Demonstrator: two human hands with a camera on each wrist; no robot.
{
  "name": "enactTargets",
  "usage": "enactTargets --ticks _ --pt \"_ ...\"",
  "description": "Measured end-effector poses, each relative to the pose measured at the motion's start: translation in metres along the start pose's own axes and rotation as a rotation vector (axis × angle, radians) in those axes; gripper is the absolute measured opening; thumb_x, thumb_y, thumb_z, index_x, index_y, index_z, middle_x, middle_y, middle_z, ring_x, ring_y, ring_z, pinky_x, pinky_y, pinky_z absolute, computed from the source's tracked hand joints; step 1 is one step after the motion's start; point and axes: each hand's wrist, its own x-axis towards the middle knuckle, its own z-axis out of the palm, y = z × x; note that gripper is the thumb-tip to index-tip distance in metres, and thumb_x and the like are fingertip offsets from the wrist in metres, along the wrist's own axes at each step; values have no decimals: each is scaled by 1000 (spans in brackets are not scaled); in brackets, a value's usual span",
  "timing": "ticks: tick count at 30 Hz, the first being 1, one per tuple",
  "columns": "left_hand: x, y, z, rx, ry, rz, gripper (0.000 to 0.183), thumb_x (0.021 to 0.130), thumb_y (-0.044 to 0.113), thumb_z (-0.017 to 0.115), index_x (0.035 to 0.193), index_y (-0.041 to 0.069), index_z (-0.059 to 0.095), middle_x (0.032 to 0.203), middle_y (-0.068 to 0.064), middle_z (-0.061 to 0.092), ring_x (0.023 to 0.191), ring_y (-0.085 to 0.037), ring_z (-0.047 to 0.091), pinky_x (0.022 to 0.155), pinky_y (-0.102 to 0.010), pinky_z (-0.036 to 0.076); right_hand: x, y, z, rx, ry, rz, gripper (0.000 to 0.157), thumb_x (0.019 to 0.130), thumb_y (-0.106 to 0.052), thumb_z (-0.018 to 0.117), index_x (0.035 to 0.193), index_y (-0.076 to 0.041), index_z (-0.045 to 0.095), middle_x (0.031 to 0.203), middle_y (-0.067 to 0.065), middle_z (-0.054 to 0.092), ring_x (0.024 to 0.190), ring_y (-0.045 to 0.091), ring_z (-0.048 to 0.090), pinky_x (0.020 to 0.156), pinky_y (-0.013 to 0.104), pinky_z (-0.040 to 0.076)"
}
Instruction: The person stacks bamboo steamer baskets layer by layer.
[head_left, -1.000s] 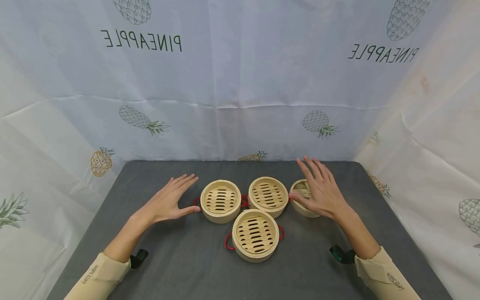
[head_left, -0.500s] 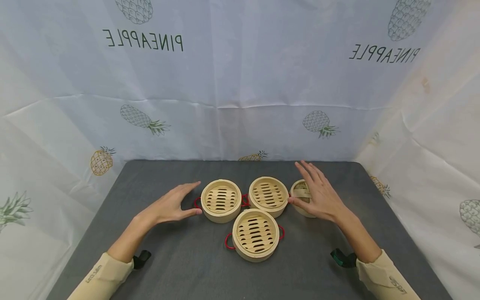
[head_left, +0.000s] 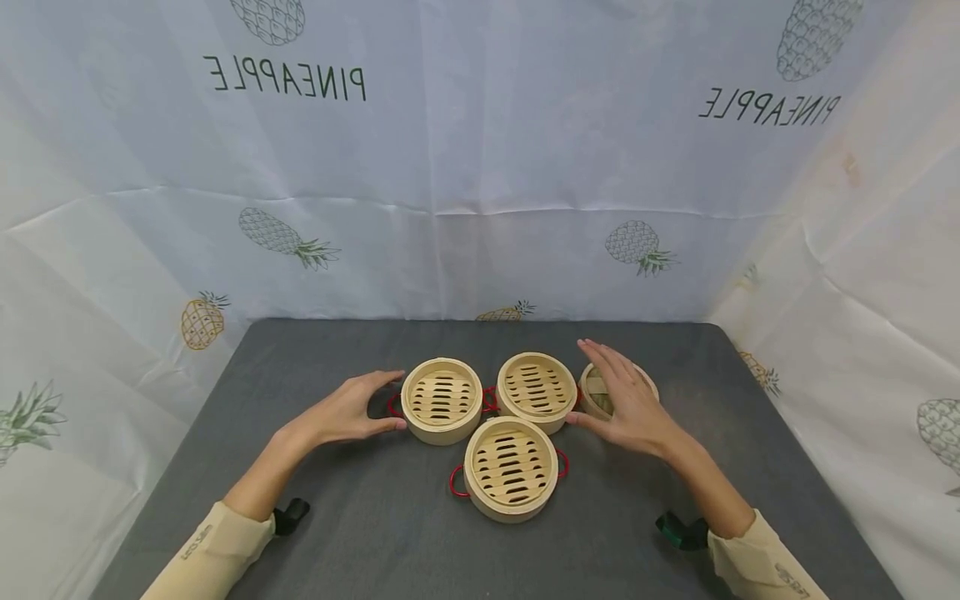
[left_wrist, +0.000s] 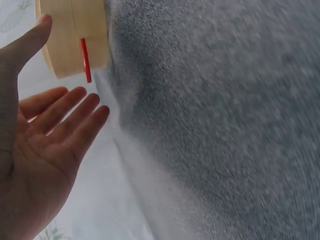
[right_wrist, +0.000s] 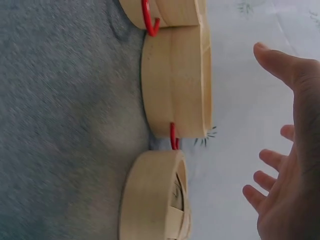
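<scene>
Steamer basket (head_left: pixel 442 398) points its red handle (left_wrist: pixel 86 60) at left hand (head_left: pixel 341 415)

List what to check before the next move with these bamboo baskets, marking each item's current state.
1. Left hand beside the left basket, fingers spread from thumb: ok.
2. Left thumb clear of that basket: cannot tell; they overlap in the left wrist view.
3. Right hand holding nothing: ok.
4. Lid fully visible from the head: not ok; the right hand covers part.
5. Front basket upright on the table, both red handles showing: ok.
</scene>
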Motion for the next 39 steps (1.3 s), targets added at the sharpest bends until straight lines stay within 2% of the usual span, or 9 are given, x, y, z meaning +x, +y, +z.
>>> enactTargets --ticks 9,12,17,27,35,39 --pt "6 4 2 -36 -17 17 87 92 38 88 157 -5 50 148 -22 66 132 -39 68 109 -61 57 -7 -11 6 87 -10 -8 112 88 -48 88 175 -31 20 178 14 32 162 49 31 115 83 35" --pt "6 5 1 -48 -24 13 86 93 37 88 158 -5 49 148 -22 66 132 -38 68 109 -61 56 -12 -15 8 132 -14 4 111 88 -45 89 174 -33 20 178 13 32 162 49 31 117 83 33" --pt "6 4 2 -57 -29 18 86 93 37 88 158 -4 49 147 -20 68 130 -36 70 108 -59 57 -20 -18 12 188 -16 -7 110 88 -41 90 174 -31 22 178 13 33 162 48 32 120 81 31" --pt "7 4 2 -69 -33 24 85 93 38 88 158 -3 50 147 -19 68 127 -33 72 106 -55 60 -28 -24 20 207 -26 -26 109 87 -43 90 173 -25 26 175 10 38 160 45 35 117 79 35" --pt "7 6 0 -67 -43 20 85 94 36 87 158 -4 49 145 -20 69 126 -34 72 105 -55 60 -33 -35 24 221 -34 -22 105 87 -43 90 172 -20 31 173 13 41 159 45 37 116 77 39" --pt "8 6 0 -71 -50 16 85 94 37 87 158 -4 49 146 -20 68 126 -34 72 105 -55 60 -38 -39 28 243 -47 -26 105 87 -45 90 171 -21 32 172 13 42 159 47 38 116 80 37"
